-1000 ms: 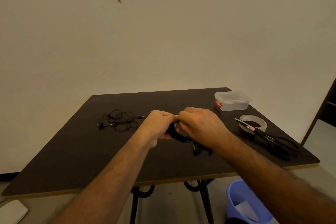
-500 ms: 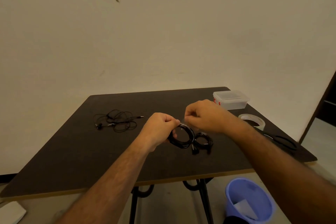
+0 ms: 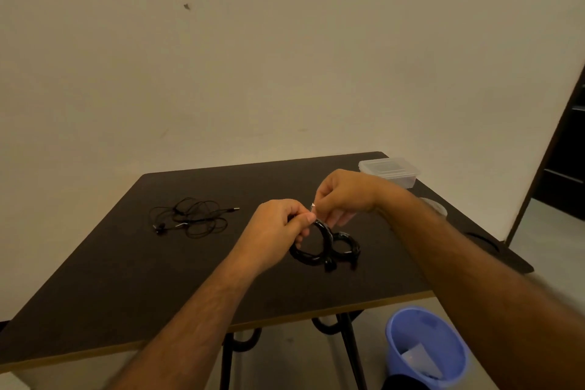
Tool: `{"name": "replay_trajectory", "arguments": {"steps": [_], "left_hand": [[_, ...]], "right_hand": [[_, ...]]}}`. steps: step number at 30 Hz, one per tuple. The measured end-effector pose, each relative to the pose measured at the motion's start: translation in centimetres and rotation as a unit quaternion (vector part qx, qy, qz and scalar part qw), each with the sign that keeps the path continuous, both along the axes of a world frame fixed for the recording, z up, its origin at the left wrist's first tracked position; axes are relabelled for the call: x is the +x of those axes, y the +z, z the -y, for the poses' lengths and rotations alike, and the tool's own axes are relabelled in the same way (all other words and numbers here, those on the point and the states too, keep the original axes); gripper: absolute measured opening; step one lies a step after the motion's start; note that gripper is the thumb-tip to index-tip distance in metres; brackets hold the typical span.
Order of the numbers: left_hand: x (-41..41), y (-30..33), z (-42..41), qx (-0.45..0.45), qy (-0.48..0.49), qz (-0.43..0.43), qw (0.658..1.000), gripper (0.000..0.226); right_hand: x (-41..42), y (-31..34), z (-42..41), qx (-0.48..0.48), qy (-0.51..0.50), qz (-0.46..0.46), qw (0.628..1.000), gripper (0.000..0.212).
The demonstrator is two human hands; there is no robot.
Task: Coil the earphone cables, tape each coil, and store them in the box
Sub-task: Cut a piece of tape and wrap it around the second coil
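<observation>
Loose earphones: we saw a tangled, uncoiled black earphone cable (image 3: 190, 218) lying on the left part of the dark brown table top (image 3: 95, 279), its plug pointing right, well apart from both hands.
Left hand: our left hand (image 3: 278, 231) was raised above the table, fingers curled, pinching the upper edge of a black coiled earphone cable ring (image 3: 311, 244).
Held coil: it hung tilted from that pinch, lower edge close to the table; whether it touched, we could not tell.
Right hand: our right hand (image 3: 343, 195) sat just right of the left, thumb and fingers pinched narrow on a small pale piece (image 3: 313, 206) at the coil's top. Looked like tape, too small to confirm.
Second coil: a smaller black coiled cable (image 3: 346, 247) lay flat on the table just right of the held one, earbuds at its near side.
Box: a clear plastic lidded box (image 3: 388, 171) stood at the far right corner, lid on.
Tape: a clear tape roll (image 3: 435, 206) lay behind our right forearm, mostly hidden.
Floor: a blue plastic bin (image 3: 425, 348) stood under the table's right edge.
</observation>
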State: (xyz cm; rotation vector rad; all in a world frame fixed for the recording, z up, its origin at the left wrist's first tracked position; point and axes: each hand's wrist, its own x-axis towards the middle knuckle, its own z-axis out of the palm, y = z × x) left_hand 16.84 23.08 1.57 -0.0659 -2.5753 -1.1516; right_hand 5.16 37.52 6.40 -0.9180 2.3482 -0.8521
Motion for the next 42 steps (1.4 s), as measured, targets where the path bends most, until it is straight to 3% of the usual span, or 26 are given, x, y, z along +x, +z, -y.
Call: {"name": "replay_trajectory", "arguments": {"steps": [5, 8, 13, 17, 23, 26, 30, 35, 39, 42], "left_hand": [[0.2, 0.2, 0.4, 0.015, 0.007, -0.041, 0.999, 0.015], [0.2, 0.5, 0.7, -0.063, 0.012, -0.074, 0.995, 0.014], [-0.1, 0.4, 1.4, -0.216, 0.032, -0.107, 0.97, 0.021], [0.2, 0.3, 1.4, -0.241, 0.01, -0.128, 0.962, 0.039], [-0.4, 1.1, 1.3, -0.314, -0.016, -0.094, 0.945, 0.031], [-0.5, 0.8, 1.2, -0.277, 0.0, -0.106, 0.955, 0.025], [-0.7, 0.3, 1.2, -0.222, 0.052, -0.079, 0.971, 0.017], [-0.8, 0.6, 1.6, -0.133, 0.084, 0.009, 0.988, 0.015], [-0.9, 0.3, 2.3, 0.045, 0.052, 0.093, 0.993, 0.024], [-0.9, 0.4, 2.4, 0.221, 0.038, 0.131, 0.966, 0.026]], "right_hand": [[0.1, -1.5, 0.1, -0.116, -0.034, 0.178, 0.977, 0.011], [0.4, -2.5, 0.2, -0.15, -0.03, 0.249, 0.956, 0.012], [0.0, -2.8, 0.3, -0.143, -0.052, 0.26, 0.953, 0.012], [0.0, -2.4, 0.3, -0.118, -0.051, 0.246, 0.961, 0.01], [-0.1, -2.2, 0.2, -0.111, -0.046, 0.242, 0.963, 0.022], [-0.1, -2.5, 0.3, -0.13, -0.047, 0.234, 0.962, 0.032], [0.4, -3.2, 0.2, -0.191, -0.044, 0.21, 0.958, 0.029], [0.5, -3.8, -0.3, -0.227, 0.003, 0.064, 0.972, 0.026], [1.1, -4.0, 0.0, -0.229, 0.009, -0.036, 0.973, 0.017], [1.2, -4.2, -0.1, -0.234, 0.01, -0.08, 0.969, 0.018]]}}
